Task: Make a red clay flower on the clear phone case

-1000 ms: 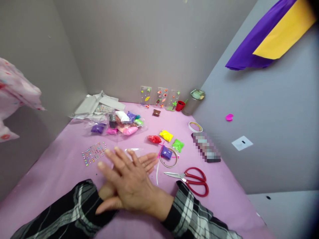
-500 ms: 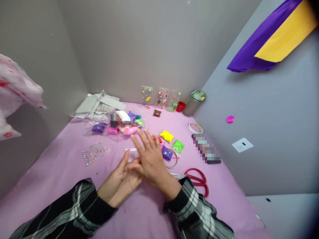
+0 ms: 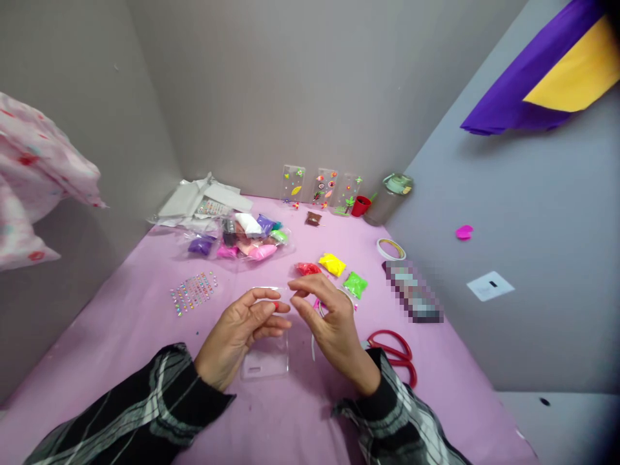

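My left hand (image 3: 247, 326) is closed in a pinch on a tiny red piece (image 3: 276, 305) at its fingertips. Just right of it, my right hand (image 3: 332, 316) is raised with thumb and index finger curved and apart, nothing visible between them. Beneath my hands a clear phone case (image 3: 265, 368) lies on the pink cloth, its upper part partly covered by my left hand. Beyond the right hand lie a red clay packet (image 3: 307, 268), a yellow packet (image 3: 332, 265) and a green packet (image 3: 356, 285). Red-handled scissors (image 3: 409, 354) lie right of my right wrist.
A gem sticker sheet (image 3: 194, 292) lies at left, with a bag of clay packets (image 3: 254, 239) behind it. Decorated clear cases (image 3: 293, 183) lean on the back wall beside a red cup (image 3: 360, 206) and a bottle (image 3: 387, 200). A tape roll (image 3: 391, 249) is at right.
My hands were pressed together, palm over palm; now they are apart, and a red piece shows in my left fingertips. The clear case below is more exposed.
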Demonstrator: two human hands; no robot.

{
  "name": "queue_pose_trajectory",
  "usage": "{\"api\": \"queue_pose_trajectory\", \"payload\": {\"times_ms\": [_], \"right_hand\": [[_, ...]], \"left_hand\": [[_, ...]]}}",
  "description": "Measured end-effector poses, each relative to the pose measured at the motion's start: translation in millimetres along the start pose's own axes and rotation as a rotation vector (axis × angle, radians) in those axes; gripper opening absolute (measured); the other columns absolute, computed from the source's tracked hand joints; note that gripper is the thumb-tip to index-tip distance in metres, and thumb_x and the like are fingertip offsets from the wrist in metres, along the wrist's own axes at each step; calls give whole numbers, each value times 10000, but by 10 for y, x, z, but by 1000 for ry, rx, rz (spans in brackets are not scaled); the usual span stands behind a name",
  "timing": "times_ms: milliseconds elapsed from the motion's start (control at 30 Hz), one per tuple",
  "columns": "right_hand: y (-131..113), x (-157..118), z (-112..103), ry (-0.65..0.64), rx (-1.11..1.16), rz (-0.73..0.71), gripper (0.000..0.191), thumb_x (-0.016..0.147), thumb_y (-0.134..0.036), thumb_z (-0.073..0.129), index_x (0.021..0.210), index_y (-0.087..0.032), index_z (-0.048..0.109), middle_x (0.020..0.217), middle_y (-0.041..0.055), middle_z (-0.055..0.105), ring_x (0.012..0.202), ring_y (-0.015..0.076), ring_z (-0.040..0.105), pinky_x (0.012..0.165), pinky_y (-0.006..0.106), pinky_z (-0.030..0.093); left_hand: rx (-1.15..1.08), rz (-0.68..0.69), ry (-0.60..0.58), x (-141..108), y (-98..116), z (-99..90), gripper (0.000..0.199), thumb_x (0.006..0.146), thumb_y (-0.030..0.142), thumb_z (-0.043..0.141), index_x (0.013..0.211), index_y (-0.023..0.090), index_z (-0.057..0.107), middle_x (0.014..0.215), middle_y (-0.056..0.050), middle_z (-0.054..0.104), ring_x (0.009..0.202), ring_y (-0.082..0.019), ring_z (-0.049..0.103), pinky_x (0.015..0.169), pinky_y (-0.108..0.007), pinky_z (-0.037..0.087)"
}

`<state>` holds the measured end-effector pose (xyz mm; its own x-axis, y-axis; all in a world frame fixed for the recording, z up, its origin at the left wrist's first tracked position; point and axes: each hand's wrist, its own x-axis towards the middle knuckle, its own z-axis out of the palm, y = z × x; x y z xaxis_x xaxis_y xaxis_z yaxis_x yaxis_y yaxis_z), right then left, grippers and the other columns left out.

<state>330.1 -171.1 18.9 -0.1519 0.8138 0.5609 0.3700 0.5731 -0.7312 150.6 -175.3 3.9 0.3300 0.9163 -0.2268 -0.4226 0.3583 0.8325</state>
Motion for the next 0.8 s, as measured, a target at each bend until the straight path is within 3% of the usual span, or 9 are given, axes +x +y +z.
{"api": "queue_pose_trajectory", "payload": {"times_ms": [67,167,333,433,567,800], "right_hand": [[1,-23,29,-76,4,-52,222,948,-308,697,1156,-230,691,973,48,690,888,185,653,815,338,549],[18,-66,86,-159,6,-86,311,912,-364,739,1182,-222,681,981,53,680,887,185,646,786,327,551],[24,-97,133,-165,-21,-102,152,980,-276,650,1107,-210,704,931,55,695,863,182,647,755,319,538],[6,-72,106,-88,-4,-58,111,978,-227,640,1058,-208,713,901,47,695,820,174,642,735,316,536],[0,-36,77,-7,1,37,61,950,-195,664,988,-206,711,890,35,694,794,162,630,739,308,529],[-43,-48,116,-177,97,86,151,972,-169,601,1062,-213,715,918,29,692,834,156,649,767,299,536]], "left_hand": [[86,63,16,16,3,-26,345,772,468,842,847,179,669,707,22,697,562,-93,628,552,-187,495],[137,113,25,37,-12,-52,407,748,520,845,712,167,646,574,63,558,482,-65,488,494,-177,411],[204,146,18,38,-40,-46,434,803,580,773,715,169,665,622,27,569,568,-115,517,569,-226,454],[213,159,15,22,-16,-40,463,870,629,668,809,170,691,710,-10,614,630,-150,561,608,-261,492],[207,158,30,5,19,-44,453,922,600,607,760,179,650,703,3,564,607,-133,526,591,-241,461],[179,121,-51,5,-7,-33,490,948,573,574,649,186,577,619,21,481,569,-128,449,554,-231,409]]}}
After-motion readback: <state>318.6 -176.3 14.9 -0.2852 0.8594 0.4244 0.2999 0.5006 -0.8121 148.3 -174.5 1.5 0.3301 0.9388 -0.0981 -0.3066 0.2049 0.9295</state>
